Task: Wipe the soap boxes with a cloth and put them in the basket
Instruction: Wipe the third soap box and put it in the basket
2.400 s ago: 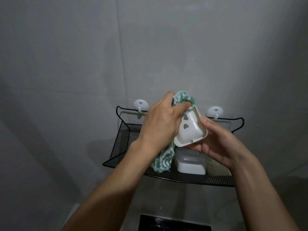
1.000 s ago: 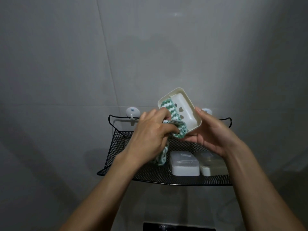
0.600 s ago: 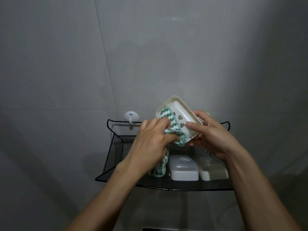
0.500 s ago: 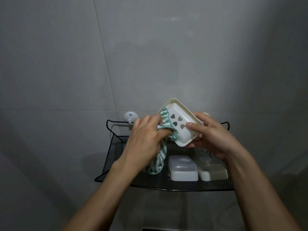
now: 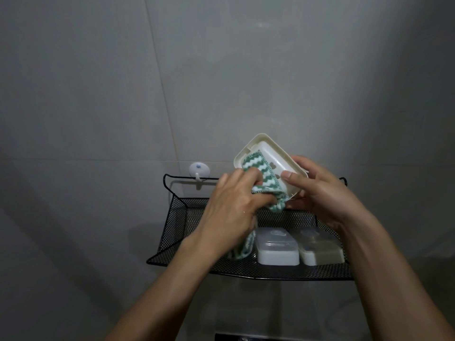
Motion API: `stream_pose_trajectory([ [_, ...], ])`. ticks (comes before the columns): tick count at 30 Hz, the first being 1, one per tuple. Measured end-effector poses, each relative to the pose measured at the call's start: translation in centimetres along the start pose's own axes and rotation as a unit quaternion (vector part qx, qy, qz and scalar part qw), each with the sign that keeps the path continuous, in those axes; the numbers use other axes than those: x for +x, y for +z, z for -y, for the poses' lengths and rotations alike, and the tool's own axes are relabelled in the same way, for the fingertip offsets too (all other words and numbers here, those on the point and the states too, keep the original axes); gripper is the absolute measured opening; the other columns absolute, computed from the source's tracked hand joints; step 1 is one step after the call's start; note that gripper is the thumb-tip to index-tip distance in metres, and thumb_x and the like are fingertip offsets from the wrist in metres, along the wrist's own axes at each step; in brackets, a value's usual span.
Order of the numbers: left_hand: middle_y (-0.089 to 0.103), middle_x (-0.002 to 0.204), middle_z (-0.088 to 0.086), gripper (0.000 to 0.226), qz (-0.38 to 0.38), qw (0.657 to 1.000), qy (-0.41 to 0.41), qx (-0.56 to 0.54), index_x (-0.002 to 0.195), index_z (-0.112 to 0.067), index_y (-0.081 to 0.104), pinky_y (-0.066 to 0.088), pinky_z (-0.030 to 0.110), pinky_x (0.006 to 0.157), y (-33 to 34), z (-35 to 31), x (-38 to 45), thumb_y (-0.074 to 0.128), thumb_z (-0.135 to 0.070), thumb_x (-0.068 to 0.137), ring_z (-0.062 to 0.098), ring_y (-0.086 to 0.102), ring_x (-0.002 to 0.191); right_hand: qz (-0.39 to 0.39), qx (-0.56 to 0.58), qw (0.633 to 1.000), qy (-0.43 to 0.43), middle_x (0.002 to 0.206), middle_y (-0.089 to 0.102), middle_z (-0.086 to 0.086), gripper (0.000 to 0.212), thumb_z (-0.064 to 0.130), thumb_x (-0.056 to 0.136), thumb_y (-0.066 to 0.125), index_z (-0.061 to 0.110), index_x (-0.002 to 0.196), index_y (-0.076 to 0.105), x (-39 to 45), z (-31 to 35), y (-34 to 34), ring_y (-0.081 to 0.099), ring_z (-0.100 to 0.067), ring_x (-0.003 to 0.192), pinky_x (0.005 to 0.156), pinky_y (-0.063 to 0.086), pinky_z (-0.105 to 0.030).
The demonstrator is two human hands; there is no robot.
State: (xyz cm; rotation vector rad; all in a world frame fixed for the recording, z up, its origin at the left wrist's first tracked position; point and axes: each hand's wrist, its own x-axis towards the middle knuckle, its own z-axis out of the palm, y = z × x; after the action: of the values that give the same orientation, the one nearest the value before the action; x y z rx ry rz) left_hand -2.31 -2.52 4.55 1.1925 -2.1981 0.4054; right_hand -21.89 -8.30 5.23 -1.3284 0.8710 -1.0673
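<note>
The cream soap box (image 5: 270, 158), gripped by the right hand (image 5: 320, 193) above the black mesh basket (image 5: 177, 217), now has the green-and-white cloth (image 5: 261, 173), pinched by the left hand (image 5: 231, 207), spread further across its underside than a moment ago, so wiping continues, while two lidded soap boxes (image 5: 277, 247) already sit in the basket.

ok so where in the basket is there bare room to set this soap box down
Bare mesh shows on the left of the basket, between its left wall and the hanging cloth. The right is crowded: two lidded soap boxes sit side by side up to the right arm.
</note>
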Motion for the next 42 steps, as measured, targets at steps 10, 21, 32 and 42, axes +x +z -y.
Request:
stream_pose_trajectory([
  [10, 0.057, 0.104, 0.007, 0.027, -0.047, 0.994, -0.095, 0.009, 0.116, -0.019, 0.070, 0.047, 0.040, 0.077, 0.3, 2.8, -0.5, 0.070, -0.014, 0.089, 0.023, 0.053, 0.095, 0.006, -0.011, 1.000, 0.021, 0.095, 0.074, -0.009, 0.031, 0.014, 0.094, 0.063, 0.019, 0.124, 0.065, 0.0, -0.3, -0.6, 0.074, -0.025, 0.076, 0.061, 0.061, -0.041],
  [21, 0.054, 0.101, 0.007, 0.027, -0.069, 0.984, -0.153, 0.067, 0.122, -0.021, 0.067, 0.043, 0.035, 0.074, 0.1, 2.8, 0.3, 0.063, -0.019, 0.095, 0.024, 0.053, 0.090, -0.007, -0.015, 1.000, 0.019, 0.106, 0.071, -0.017, 0.027, 0.014, 0.093, 0.065, 0.019, 0.120, 0.067, 0.1, -0.3, -0.7, 0.074, -0.033, 0.084, 0.063, 0.061, -0.043],
  [32, 0.050, 0.101, 0.004, 0.027, -0.101, 0.977, -0.178, -0.067, 0.119, -0.016, 0.069, 0.052, 0.038, 0.071, -1.5, 2.6, 0.4, 0.056, -0.010, 0.095, 0.020, 0.053, 0.089, -0.018, -0.019, 0.999, 0.034, 0.114, 0.064, -0.018, 0.022, 0.017, 0.092, 0.068, 0.021, 0.114, 0.066, 0.1, -0.3, -0.6, 0.074, -0.034, 0.087, 0.064, 0.060, -0.050],
  [42, 0.055, 0.119, 0.013, 0.037, -0.040, 0.990, -0.123, 0.062, 0.132, -0.021, 0.061, 0.036, 0.039, 0.081, -1.4, 2.7, 2.9, 0.051, -0.024, 0.096, 0.030, 0.052, 0.101, 0.028, -0.044, 0.999, 0.008, 0.099, 0.073, -0.009, 0.025, 0.015, 0.091, 0.068, 0.021, 0.115, 0.068, 0.1, 0.2, 0.7, 0.074, -0.028, 0.080, 0.060, 0.061, -0.046],
])
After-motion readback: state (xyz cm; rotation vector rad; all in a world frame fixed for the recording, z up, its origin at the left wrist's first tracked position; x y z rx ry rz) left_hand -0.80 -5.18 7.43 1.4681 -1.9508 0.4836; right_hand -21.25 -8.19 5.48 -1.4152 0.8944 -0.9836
